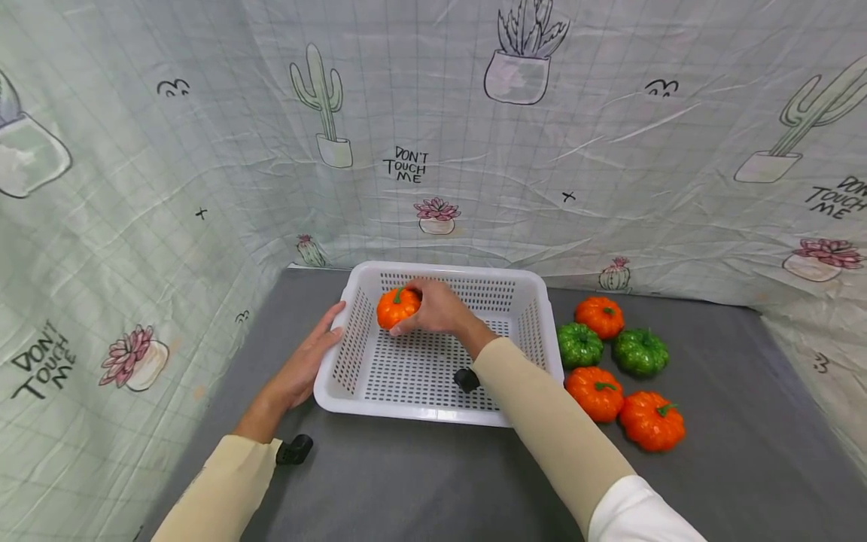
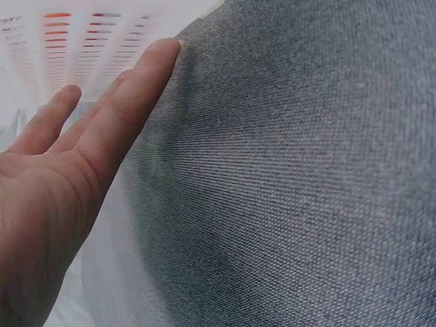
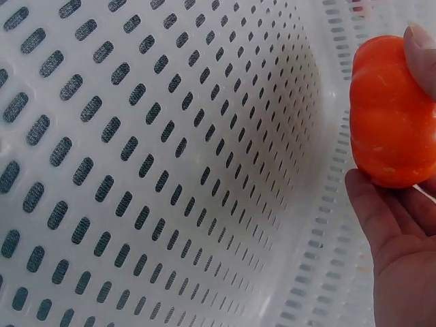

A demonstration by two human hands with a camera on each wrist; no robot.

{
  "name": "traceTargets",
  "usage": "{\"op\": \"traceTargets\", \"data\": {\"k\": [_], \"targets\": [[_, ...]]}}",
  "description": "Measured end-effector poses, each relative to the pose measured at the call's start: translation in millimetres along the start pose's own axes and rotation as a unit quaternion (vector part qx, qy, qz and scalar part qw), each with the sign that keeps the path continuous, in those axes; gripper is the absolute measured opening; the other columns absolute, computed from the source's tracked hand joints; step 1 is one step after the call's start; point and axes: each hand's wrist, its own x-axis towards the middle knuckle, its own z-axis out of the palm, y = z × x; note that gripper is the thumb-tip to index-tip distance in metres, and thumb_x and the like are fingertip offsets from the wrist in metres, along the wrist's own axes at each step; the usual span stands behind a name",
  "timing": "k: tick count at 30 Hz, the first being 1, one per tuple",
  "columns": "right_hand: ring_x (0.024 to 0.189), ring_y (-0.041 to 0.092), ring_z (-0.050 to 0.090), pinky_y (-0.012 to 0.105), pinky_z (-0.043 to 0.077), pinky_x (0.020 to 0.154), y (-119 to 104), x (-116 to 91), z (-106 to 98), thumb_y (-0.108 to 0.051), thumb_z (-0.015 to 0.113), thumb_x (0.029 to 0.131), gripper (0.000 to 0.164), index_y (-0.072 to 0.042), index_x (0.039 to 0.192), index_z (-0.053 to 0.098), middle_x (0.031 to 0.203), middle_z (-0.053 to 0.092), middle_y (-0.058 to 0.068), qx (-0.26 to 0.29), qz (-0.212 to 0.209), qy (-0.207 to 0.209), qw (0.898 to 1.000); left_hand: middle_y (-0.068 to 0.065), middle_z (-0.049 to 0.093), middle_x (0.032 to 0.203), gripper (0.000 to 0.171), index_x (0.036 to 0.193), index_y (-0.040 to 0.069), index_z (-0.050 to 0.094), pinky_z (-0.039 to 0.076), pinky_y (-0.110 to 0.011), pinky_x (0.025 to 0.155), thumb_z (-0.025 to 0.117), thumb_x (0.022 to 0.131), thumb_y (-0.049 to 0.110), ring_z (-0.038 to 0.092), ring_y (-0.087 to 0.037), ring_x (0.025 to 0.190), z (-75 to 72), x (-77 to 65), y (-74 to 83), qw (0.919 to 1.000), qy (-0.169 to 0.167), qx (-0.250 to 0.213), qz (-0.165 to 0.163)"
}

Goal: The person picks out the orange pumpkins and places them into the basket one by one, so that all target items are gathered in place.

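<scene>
A small orange pumpkin (image 1: 393, 310) with a green stem is in my right hand (image 1: 439, 307), inside the left part of a white perforated plastic basket (image 1: 420, 412). In the right wrist view, the thumb lies on one side of the pumpkin (image 3: 387, 116) and the fingers on the other. Whether it touches the basket floor, I cannot tell. My left hand (image 1: 306, 370) is at the basket's left side, its fingertips near the rim. Straight fingers of the left hand (image 2: 88, 150) show beside the slotted wall in the left wrist view, with nothing in the palm.
Right of the basket, on the grey cloth (image 1: 406, 482), several pumpkins sit close together: orange ones such as the front one (image 1: 652, 421), and two green ones, the right one (image 1: 640, 352) and the left one (image 1: 579, 345). A cactus-print sheet (image 1: 460, 135) hangs behind and at the left.
</scene>
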Motion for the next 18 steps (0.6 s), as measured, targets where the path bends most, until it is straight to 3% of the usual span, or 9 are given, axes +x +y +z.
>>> {"op": "traceTargets", "data": {"k": [7,18], "targets": [[0.124,0.026,0.057,0.041,0.049,0.111,4.1,2.2,1.7,-0.033,0.095,0.075,0.087,-0.007,0.148,0.056,0.143,0.061,0.009,-0.005,-0.012,-0.016,1.0,-0.016,0.013,0.174,0.062,0.167,0.038,0.001,0.054,-0.042,0.095,0.033,0.114,0.042,0.043,-0.047,0.139,0.7,0.4,2.2,1.0,-0.002,-0.008,-0.005],[0.132,0.026,0.055,0.043,0.044,0.117,8.6,5.6,6.6,-0.037,0.094,0.077,0.087,-0.013,0.151,0.054,0.15,0.059,0.008,-0.055,0.0,-0.04,0.998,-0.014,0.009,0.176,0.062,0.167,0.039,0.001,0.053,-0.042,0.097,0.034,0.114,0.041,0.038,-0.049,0.144,0.6,0.0,3.2,0.9999,0.001,-0.008,-0.008]]}}
